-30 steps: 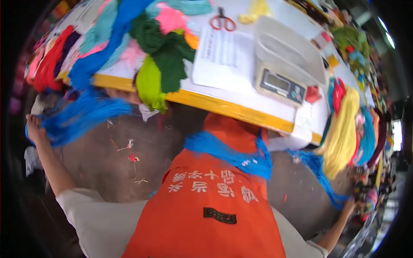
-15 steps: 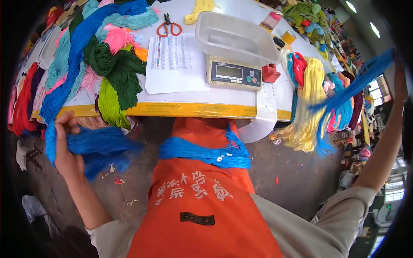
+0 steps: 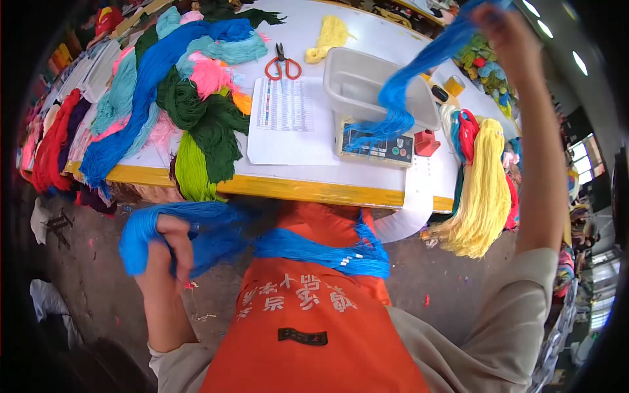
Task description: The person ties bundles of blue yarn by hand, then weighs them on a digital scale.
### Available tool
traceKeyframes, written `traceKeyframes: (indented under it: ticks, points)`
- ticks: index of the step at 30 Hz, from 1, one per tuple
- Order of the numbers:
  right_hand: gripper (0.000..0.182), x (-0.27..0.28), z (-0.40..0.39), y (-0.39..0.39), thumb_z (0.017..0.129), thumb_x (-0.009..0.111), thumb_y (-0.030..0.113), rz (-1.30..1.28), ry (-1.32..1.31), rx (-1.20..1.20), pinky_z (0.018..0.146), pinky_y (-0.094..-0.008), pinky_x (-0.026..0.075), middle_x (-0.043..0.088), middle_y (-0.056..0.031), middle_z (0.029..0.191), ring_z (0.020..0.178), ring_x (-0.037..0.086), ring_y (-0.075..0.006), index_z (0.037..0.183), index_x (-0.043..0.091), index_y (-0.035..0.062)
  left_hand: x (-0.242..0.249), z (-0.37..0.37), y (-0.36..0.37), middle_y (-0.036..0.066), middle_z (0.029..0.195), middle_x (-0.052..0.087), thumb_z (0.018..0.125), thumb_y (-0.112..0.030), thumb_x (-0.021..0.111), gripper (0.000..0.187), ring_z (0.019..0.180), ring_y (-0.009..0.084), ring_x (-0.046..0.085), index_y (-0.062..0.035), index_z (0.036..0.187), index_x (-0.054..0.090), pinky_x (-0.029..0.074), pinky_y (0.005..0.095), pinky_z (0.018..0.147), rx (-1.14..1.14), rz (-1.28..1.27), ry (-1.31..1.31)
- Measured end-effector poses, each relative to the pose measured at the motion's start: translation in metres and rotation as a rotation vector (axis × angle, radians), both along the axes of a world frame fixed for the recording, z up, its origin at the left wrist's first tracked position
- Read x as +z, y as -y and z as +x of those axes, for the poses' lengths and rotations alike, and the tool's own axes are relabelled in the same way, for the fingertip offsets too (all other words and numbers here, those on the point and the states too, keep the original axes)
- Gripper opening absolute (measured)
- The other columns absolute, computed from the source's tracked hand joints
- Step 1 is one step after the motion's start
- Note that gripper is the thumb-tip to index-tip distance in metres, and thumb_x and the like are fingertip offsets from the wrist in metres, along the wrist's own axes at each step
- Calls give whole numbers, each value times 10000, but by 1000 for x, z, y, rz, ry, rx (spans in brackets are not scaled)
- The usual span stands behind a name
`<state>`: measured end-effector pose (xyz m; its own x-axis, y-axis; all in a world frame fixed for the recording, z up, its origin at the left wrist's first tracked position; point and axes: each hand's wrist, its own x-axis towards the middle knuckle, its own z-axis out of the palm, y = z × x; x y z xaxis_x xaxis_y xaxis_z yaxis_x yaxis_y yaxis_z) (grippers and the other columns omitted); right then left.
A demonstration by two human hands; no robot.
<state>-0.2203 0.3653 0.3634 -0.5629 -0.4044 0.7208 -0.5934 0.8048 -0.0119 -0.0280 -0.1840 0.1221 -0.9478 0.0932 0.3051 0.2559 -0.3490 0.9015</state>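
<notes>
My left hand [image 3: 175,241] is below the table's front edge, its fingers curled downward. A thick hank of blue yarn [image 3: 139,237] wraps around that hand, and its loose end is blurred to the right. Raised high at the upper right, my right hand [image 3: 504,40] grips a bundle of blue yarn [image 3: 429,62]. This bundle hangs down to the left, its tail in front of the plastic tub [image 3: 341,92] and the digital scale [image 3: 393,152]. Across my lap, on the orange apron [image 3: 308,314], lies another blue hank [image 3: 301,247] with small white ties.
On the white table [image 3: 301,177] are red-handled scissors [image 3: 283,64], a printed sheet [image 3: 282,141] and a red block [image 3: 427,143]. Coloured yarn hanks [image 3: 209,118] pile up on the left. Yellow yarn [image 3: 481,196] hangs over the edge on the right.
My right hand has swung inward and up from the far right, carrying its blue bundle over the scale. My left hand has shifted right and turned its fingers downward with its hank.
</notes>
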Motion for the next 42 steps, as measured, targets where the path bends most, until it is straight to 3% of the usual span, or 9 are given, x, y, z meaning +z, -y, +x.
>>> traceKeyframes:
  ticks: [2, 4, 11, 16, 22, 33, 35, 37, 42]
  points:
    - [264, -86, 8, 16, 975, 548, 281, 233, 453, -214, 884, -354, 458, 653, -96, 925, 959, 630, -197, 1092, 671, 79, 23, 4, -32, 183, 945, 684, 882, -390, 748, 681, 607, 151, 631, 52, 1339, 503, 445, 197, 472, -190, 124, -108]
    - [195, -172, 34, 46, 868, 654, 237, 249, 334, -389, 756, -422, 488, 637, -172, 743, 733, 643, -371, 963, 622, 70, 19, -6, -48, 245, 1191, 655, 875, -406, 751, 766, 867, 215, 706, 56, 1411, 457, 525, 219, 586, -270, 157, -3]
    - [389, -236, 133, 67, 807, 736, 74, 73, 164, -314, 869, -408, 402, 557, -114, 1215, 941, 591, -282, 1173, 605, 65, -26, -9, -56, 69, 631, 625, 972, -256, 592, 324, 458, 87, 515, 36, 851, 663, 375, 218, 437, -459, -116, 192]
    - [326, -267, 153, 56, 824, 680, -19, -182, 443, -323, 708, -374, 488, 613, -142, 1118, 743, 637, -239, 1132, 599, 51, -39, -10, -92, 22, 613, 599, 1012, -252, 543, 326, 467, 63, 500, -3, 837, 660, 378, 215, 446, -581, -240, 212]
    - [476, -332, 115, 89, 860, 710, 109, -202, 638, -256, 721, -345, 560, 451, -246, 1406, 804, 679, -299, 1303, 535, 96, -55, 2, -117, 3, 669, 592, 1018, -348, 562, 342, 544, 55, 535, -40, 905, 658, 417, 205, 509, -739, -286, 344]
    - [309, -276, 153, 175, 870, 692, 132, -5, 737, 34, 733, -421, 550, 488, -192, 1439, 803, 670, -371, 1163, 598, 98, -57, 6, -103, 16, 675, 590, 1020, -272, 554, 275, 526, 57, 505, -37, 906, 641, 382, 210, 484, -551, -290, 449]
    - [268, -276, 157, 149, 829, 719, 74, -276, 616, -82, 759, -401, 542, 562, -164, 1332, 831, 661, -341, 1083, 633, 80, -60, 2, -101, 17, 675, 592, 1018, -261, 554, 268, 525, 59, 504, -34, 908, 644, 376, 212, 480, -522, -298, 434]
    - [330, -269, 145, 116, 782, 735, 42, -185, 204, -245, 884, -452, 499, 560, -158, 1264, 1026, 615, -376, 1090, 630, 96, -62, -1, -103, 18, 680, 597, 1017, -255, 557, 272, 523, 62, 499, -25, 900, 643, 372, 215, 477, -500, -308, 412]
    - [420, -262, 119, 89, 723, 783, 71, 75, 109, -601, 1068, -532, 278, 436, -171, 1409, 1308, 386, -380, 1115, 643, 123, -51, -6, -122, 43, 732, 632, 996, -252, 598, 304, 558, 72, 549, -1, 1152, 669, 418, 218, 500, -649, -236, 336]
